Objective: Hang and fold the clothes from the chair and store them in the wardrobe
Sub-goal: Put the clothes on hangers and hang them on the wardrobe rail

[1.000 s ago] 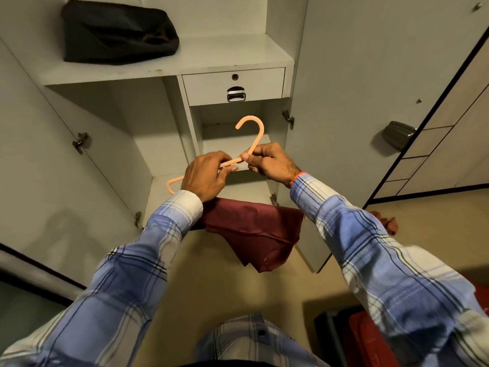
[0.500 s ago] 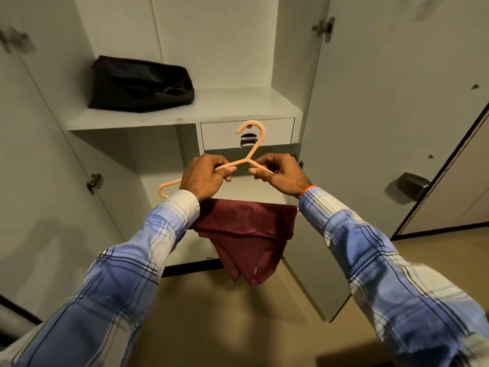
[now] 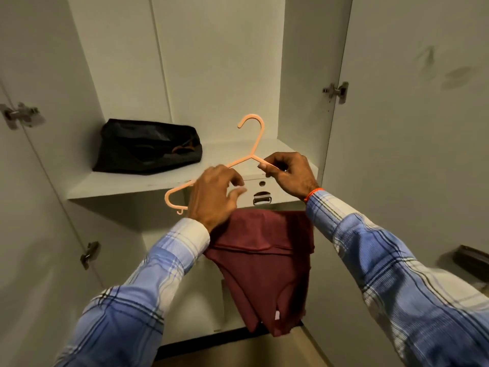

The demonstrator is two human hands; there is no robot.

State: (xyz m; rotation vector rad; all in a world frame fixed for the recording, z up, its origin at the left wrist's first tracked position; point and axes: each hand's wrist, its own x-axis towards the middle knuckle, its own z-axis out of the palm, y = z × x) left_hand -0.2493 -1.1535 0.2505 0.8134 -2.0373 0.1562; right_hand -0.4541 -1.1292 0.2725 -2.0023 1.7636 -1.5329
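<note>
- A pale grey wardrobe shelf (image 3: 127, 185) spans the open compartment.
- A black bag (image 3: 148, 147) lies directly on it, toward the left.

Pale grey shelf (image 3: 127, 185) carrying a black bag (image 3: 148, 147), small drawer (image 3: 264, 193) beneath, metal door hinges (image 3: 336, 91)

We see a peach plastic hanger (image 3: 251, 144), hook upward, tilted; a maroon garment (image 3: 264, 266) hangs folded below it, before the open wardrobe (image 3: 217, 62).
</note>
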